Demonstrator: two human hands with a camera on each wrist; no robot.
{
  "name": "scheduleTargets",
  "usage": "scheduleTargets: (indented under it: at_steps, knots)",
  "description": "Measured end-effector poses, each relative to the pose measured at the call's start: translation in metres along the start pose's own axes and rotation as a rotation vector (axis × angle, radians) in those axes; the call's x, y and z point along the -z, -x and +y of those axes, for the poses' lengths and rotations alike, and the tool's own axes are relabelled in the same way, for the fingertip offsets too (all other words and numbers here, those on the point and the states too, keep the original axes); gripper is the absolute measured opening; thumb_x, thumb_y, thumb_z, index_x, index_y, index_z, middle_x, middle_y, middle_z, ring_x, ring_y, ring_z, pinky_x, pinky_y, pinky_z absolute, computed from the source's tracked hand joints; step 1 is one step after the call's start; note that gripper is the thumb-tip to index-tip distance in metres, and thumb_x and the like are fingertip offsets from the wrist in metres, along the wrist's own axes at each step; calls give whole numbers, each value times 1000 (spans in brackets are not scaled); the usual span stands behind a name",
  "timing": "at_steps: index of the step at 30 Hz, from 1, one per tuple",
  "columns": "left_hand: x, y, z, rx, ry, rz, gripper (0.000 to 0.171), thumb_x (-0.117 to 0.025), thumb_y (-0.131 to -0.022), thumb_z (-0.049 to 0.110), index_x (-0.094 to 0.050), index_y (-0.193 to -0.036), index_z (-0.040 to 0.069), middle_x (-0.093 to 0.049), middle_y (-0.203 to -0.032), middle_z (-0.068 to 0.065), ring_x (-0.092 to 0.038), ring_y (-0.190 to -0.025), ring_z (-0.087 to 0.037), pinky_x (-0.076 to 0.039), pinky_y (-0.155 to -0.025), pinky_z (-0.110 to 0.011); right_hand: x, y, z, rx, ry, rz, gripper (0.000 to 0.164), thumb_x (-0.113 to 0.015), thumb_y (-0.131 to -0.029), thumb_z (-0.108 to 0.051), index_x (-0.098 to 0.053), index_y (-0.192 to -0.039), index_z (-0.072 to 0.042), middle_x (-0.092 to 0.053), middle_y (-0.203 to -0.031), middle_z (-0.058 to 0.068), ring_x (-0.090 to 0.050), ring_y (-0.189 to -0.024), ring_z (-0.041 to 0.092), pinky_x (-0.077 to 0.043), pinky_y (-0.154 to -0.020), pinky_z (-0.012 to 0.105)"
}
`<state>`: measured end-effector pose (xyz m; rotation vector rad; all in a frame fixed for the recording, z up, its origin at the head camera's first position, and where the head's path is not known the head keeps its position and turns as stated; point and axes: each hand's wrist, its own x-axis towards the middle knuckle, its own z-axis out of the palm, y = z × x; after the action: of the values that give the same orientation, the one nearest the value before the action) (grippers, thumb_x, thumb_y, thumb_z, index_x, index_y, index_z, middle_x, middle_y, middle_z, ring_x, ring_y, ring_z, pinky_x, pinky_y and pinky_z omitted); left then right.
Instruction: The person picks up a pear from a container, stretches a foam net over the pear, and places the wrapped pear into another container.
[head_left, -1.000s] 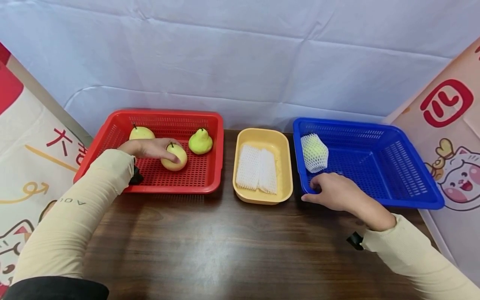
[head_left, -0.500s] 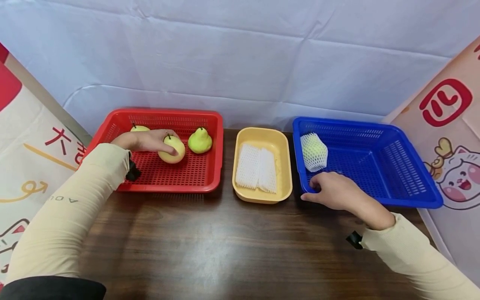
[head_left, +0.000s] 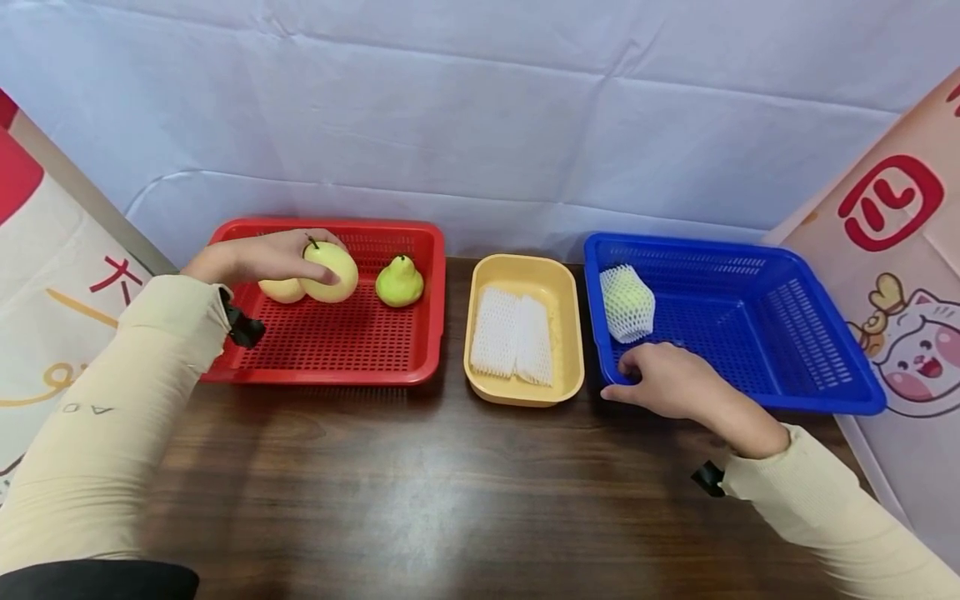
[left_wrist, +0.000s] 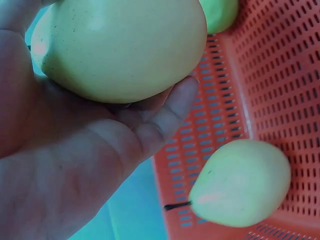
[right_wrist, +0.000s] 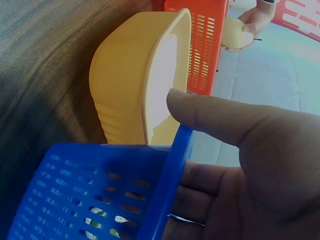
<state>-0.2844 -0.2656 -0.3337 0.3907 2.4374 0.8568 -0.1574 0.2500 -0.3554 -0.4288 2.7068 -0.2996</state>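
Note:
My left hand [head_left: 273, 255] grips a pale yellow pear [head_left: 331, 272] with a dark stem, held up over the red basket [head_left: 367, 379]. Below it, partly covered, another yellow pear [head_left: 281, 290] lies in that basket; the left wrist view shows this pear [left_wrist: 242, 182] whole. A greener pear [head_left: 400, 285] sits at the basket's right side. Over at the blue basket [head_left: 738, 321], my right hand [head_left: 667, 382] holds the near left corner of the rim, thumb outside and fingers inside. A fruit in a white foam net [head_left: 628, 304] lies close by, against the left wall.
Between the baskets stands a yellow tub [head_left: 567, 333] with white foam net sleeves [head_left: 497, 332] lying flat in it. All three containers rest on a dark wooden table [head_left: 450, 492]. A pale cloth [head_left: 450, 125] hangs behind, and printed panels [head_left: 903, 250] flank both sides.
My left hand has lifted the yellow pear and drawn it up and to the left. My right hand has stayed at the blue basket's rim.

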Motion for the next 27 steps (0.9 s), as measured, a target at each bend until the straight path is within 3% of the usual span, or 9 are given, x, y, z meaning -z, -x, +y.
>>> scheduleTargets:
  at_steps: [7, 12, 27]
  knots:
    - [10, 19, 2, 42, 47, 43, 56, -69, -96, 33, -41, -140, 12, -58, -118, -12, -60, -97, -23, -50, -87, -40, 0, 0, -1, 2, -5, -1, 46, -76, -89, -45, -47, -66, -18, -37, -59, -7, -37, -54, 12, -27, -53, 30]
    - [13, 29, 4, 37, 22, 91, 52, -70, -96, 33, -44, -137, 14, -59, -114, -10, -59, -98, -22, -48, -87, -39, 0, 1, -1, 8, -3, 4, 46, -76, -89, -45, -47, -65, -18, -37, -58, -7, -37, -54, 12, -27, -53, 30]
    - [14, 49, 16, -70, 66, 80, 47, -72, -94, 17, -47, -134, 12, -56, -116, -10, -58, -96, -23, -52, -79, -33, 0, 1, 0, 11, -8, -2, 46, -76, -89, -44, -46, -66, -18, -35, -59, -7, -36, -54, 11, -27, -54, 30]
